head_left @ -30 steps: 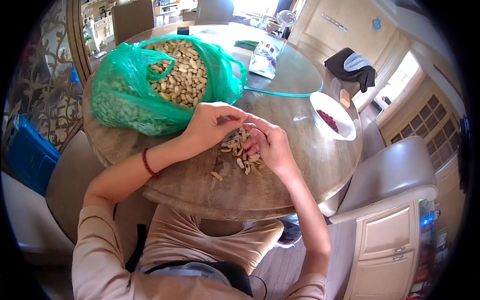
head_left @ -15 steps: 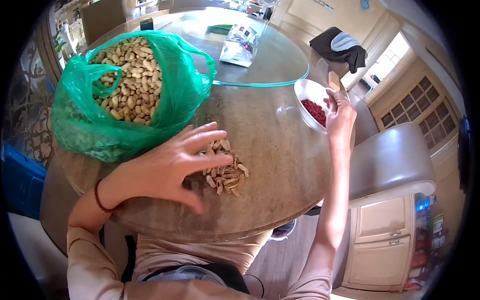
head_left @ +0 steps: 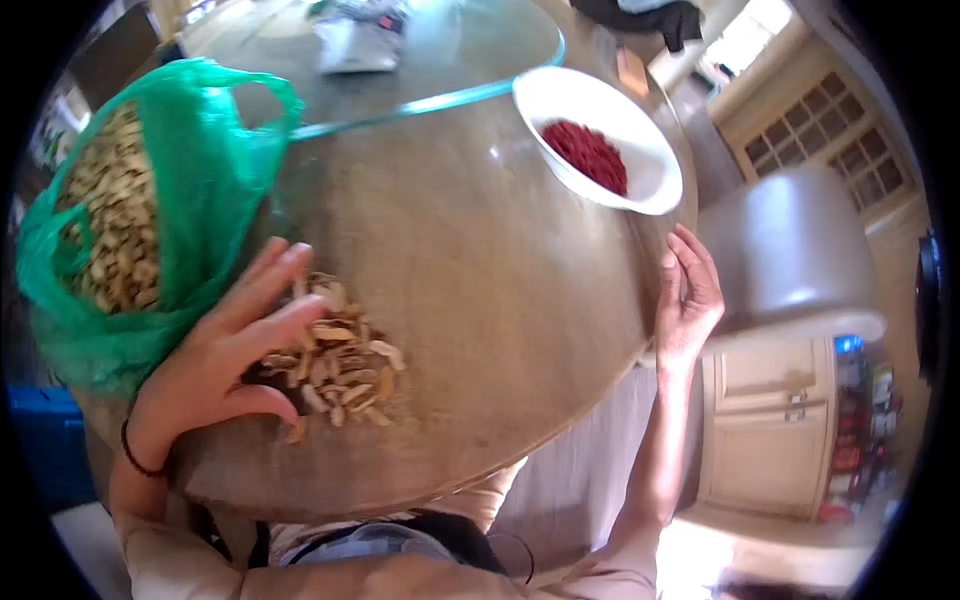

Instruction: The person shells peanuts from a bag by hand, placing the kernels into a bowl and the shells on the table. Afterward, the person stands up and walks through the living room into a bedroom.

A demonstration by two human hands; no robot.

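My left hand (head_left: 235,345) curves around the left side of a pile of peanut shells (head_left: 345,370), its fingers spread and thumb apart. A green plastic bag (head_left: 205,170) full of unshelled peanuts (head_left: 118,220) stands just beyond that hand. My right hand (head_left: 690,295) is at the table's right edge, fingers stretched out with a gap to the thumb and nothing visible in them. Above it sits a white bowl (head_left: 650,160) holding red-skinned peanut kernels (head_left: 588,152); the hand is apart from the bowl.
The round table (head_left: 480,300) carries a glass turntable (head_left: 460,60) with a silver pouch (head_left: 360,40) on it. An orange-tan block (head_left: 631,72) lies behind the bowl. A grey chair (head_left: 790,250) stands at the right, with a blue container (head_left: 45,440) at the lower left.
My right hand has left the bowl's rim and moved down toward me. The view has shifted, so the bag and pile appear farther left. My left hand stays spread by the shells.
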